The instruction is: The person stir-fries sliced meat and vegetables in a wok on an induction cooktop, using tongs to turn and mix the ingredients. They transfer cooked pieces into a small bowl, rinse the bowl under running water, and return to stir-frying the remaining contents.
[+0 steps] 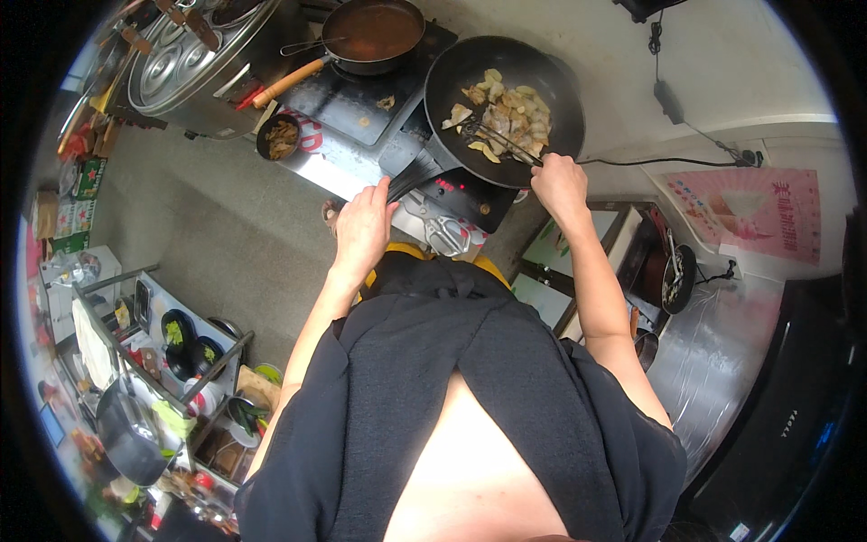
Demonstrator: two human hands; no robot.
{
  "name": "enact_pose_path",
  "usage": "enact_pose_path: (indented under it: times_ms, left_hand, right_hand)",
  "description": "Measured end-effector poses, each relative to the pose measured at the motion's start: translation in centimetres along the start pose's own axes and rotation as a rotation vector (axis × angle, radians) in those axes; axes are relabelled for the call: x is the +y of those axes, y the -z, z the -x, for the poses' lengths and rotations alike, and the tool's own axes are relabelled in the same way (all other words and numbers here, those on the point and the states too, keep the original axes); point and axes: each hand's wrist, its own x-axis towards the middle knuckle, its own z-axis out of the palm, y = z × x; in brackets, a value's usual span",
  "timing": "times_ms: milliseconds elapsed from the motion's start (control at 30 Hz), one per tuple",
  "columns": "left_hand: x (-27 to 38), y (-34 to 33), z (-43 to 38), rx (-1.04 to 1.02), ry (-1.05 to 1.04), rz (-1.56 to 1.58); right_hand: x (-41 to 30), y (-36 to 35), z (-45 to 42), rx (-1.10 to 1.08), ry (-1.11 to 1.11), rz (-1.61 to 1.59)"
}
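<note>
A large black wok (447, 64) sits on a black induction cooker (498, 206) with lit red digits. In it lies a heap of pale, browned food slices (525, 112). The wok's dark handle (414, 177) points back toward me, and my left hand (364, 220) is closed around its end. My right hand (561, 186), at the wok's near right rim, grips a slim metal utensil (504, 141). Its far end reaches into the food; its exact kind is unclear. Metal scissor tongs (443, 229) lie beside the cooker, just before my body.
Behind the counter's left part stands a wooden-handled pan (372, 37) of brown sauce. A small dark bowl (278, 137) of food rests at the counter's left edge, near a large steel pot (196, 74). A metal rack cart (156, 325) stands left; a cable (650, 162) runs right.
</note>
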Motion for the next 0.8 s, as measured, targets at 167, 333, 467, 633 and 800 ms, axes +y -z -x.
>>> enact_pose_path:
  times_ms: [167,333,467,633,800]
  left_hand:
    - [0.1,0.1,0.0,-0.007,0.01,0.0]
    - [0.2,0.3,-0.1,-0.024,0.014,-0.004]
    - [0.2,0.3,-0.1,-0.019,0.008,0.003]
    - [0.1,0.2,-0.1,-0.03,0.018,-0.002]
    - [0.3,0.2,-0.1,-0.039,0.02,-0.001]
  right_hand:
    - [-1.3,0.0,-0.4,-0.017,0.047,-0.064]
    - [-0.3,-1.6,-1.7,-0.009,-0.02,-0.068]
    - [0.8,-1.3,-1.9,0.005,-0.064,-0.036]
    - [0.0,-0.7,-1.4,0.003,-0.06,-0.082]
    - [0.8,-0.9,-1.4,-0.008,-0.049,-0.102]
